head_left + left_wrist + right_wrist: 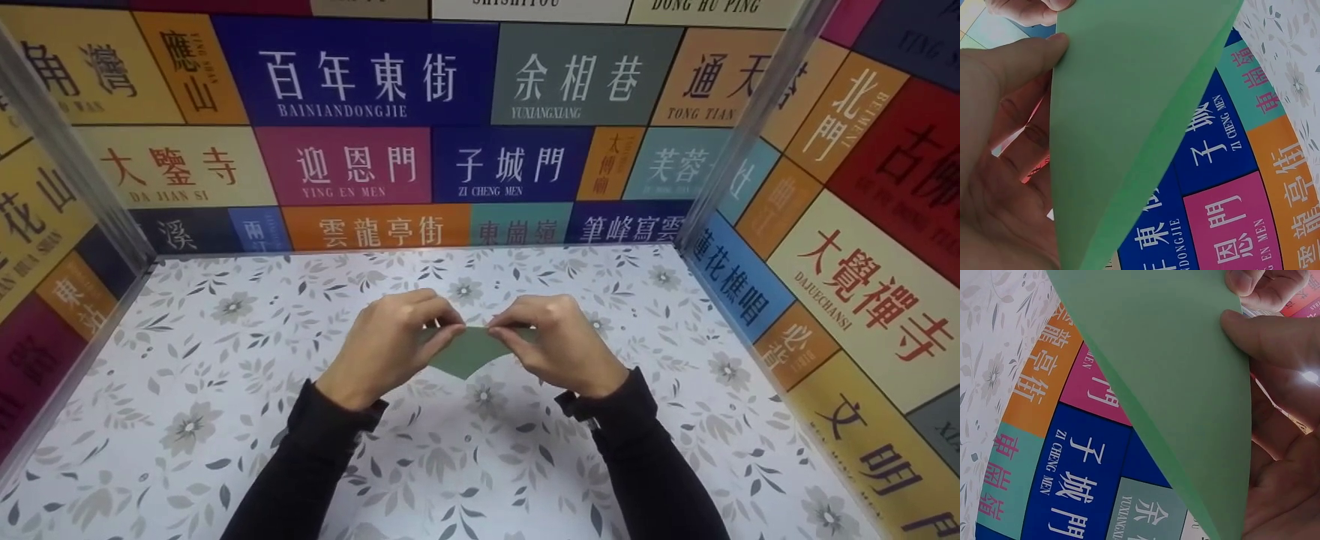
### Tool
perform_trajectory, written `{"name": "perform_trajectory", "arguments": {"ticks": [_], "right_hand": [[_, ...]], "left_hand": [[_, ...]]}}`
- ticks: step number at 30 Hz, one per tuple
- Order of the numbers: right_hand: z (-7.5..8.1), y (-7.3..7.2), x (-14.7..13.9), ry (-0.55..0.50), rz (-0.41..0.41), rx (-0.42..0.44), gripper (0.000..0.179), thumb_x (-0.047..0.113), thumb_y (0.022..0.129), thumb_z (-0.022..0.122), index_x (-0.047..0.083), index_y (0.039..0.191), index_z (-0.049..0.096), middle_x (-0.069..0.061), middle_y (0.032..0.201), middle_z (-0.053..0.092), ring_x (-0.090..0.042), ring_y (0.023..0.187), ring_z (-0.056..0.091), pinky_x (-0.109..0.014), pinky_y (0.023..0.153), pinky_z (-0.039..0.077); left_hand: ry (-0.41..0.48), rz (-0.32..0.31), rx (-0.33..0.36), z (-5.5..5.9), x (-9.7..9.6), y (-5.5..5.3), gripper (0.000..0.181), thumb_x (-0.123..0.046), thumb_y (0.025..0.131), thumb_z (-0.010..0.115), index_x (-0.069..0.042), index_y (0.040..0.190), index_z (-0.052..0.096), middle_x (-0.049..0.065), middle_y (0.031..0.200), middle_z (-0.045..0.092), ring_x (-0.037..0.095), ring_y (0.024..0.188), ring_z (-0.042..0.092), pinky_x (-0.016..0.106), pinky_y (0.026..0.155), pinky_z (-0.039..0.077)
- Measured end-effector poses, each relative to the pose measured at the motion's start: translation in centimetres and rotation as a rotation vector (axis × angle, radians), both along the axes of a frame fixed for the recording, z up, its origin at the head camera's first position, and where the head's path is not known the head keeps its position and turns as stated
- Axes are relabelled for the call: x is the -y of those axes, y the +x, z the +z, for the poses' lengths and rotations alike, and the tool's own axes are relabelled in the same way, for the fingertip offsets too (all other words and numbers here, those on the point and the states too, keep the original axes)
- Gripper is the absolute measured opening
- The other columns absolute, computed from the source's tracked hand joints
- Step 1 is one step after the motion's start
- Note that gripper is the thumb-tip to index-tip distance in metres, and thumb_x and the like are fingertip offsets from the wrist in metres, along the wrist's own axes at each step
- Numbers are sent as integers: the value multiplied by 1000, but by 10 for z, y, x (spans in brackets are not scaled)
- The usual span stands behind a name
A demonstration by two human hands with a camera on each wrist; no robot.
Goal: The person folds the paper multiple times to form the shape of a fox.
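Between both hands, above the table, hangs a green sheet of paper [466,351], folded over with a point facing down. My left hand [397,341] pinches its top edge between thumb and fingers. Close beside it, my right hand [562,341] pinches the same edge from the other side. In the left wrist view the paper [1123,112] shows two layers, slightly apart along the slanted edge. The right wrist view shows the paper [1168,382] with the left fingertips near the right thumb. The fingers partly hide the sheet's ends in the head view.
A white table [225,360] with a grey leaf and flower pattern lies beneath the hands. Colourful panels with Chinese lettering [360,75] stand upright at the back, and similar panels [862,270] rise at the right and left.
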State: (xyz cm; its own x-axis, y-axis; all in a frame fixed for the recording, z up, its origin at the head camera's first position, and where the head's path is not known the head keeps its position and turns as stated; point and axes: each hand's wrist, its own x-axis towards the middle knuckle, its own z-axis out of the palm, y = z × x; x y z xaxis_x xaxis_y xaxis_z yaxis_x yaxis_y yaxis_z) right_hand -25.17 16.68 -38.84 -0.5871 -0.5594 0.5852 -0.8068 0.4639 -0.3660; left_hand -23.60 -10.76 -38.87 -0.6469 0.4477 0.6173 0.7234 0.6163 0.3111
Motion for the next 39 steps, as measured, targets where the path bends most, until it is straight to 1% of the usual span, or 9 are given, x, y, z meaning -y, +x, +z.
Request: {"name": "perform_trajectory", "arguments": {"ticks": [5, 11, 14, 18, 20, 25, 32, 39], "right_hand": [[1, -1, 0, 12, 2, -1, 5, 11, 105, 88, 8, 108, 91, -6, 98, 89, -18, 86, 86, -31, 81, 72], [2, -3, -6, -1, -26, -14, 5, 8, 103, 89, 7, 107, 91, -7, 97, 89, -19, 85, 86, -34, 80, 73], [3, -4, -8, -10, -41, -11, 4, 7, 101, 90, 7, 106, 91, -7, 96, 89, -19, 84, 86, -33, 80, 73], [4, -3, -9, -5, -31, 9, 5, 9, 102, 89, 7, 107, 91, -8, 97, 89, -19, 85, 87, -31, 81, 73], [3, -4, -11, -3, -30, 10, 5, 8, 103, 89, 7, 107, 91, -8, 98, 89, -19, 86, 87, -31, 82, 73], [2, -8, -19, -14, -63, -2, 4, 5, 101, 90, 6, 104, 91, -8, 97, 89, -20, 87, 86, -33, 84, 73], [2, -12, -31, -24, -107, 10, 4, 7, 101, 90, 7, 105, 91, -8, 100, 90, -21, 90, 87, -35, 86, 73], [4, -13, -34, -35, -124, 24, 5, 6, 100, 91, 6, 105, 91, -7, 99, 90, -22, 89, 87, -38, 85, 73]], "left_hand": [[-8, 4, 11, 2, 4, -1, 5, -21, 104, 90, -17, 104, 88, -2, 98, 85, 17, 87, 82, 36, 79, 70], [11, 38, 16, 2, 14, -4, 4, -21, 104, 91, -18, 103, 89, -2, 96, 85, 17, 85, 81, 38, 78, 69], [25, 46, 33, 3, 19, -5, 4, -21, 104, 91, -17, 103, 89, -1, 97, 86, 18, 87, 82, 39, 79, 68], [29, 40, 66, 4, 23, -5, 5, -22, 104, 90, -17, 103, 89, 1, 100, 87, 19, 89, 82, 39, 82, 69], [28, 45, 68, 4, 26, -6, 5, -21, 104, 90, -16, 104, 89, 1, 100, 87, 19, 90, 82, 39, 83, 69], [35, 69, 65, 4, 36, -9, 4, -18, 104, 90, -13, 104, 89, 2, 100, 86, 19, 91, 82, 40, 84, 69], [45, 71, 82, 6, 48, -15, 5, -16, 106, 87, -12, 106, 89, 5, 101, 87, 22, 91, 83, 41, 85, 70], [52, 89, 86, 9, 56, -15, 5, -16, 104, 89, -11, 106, 90, 5, 101, 87, 18, 90, 82, 41, 88, 71]]}}
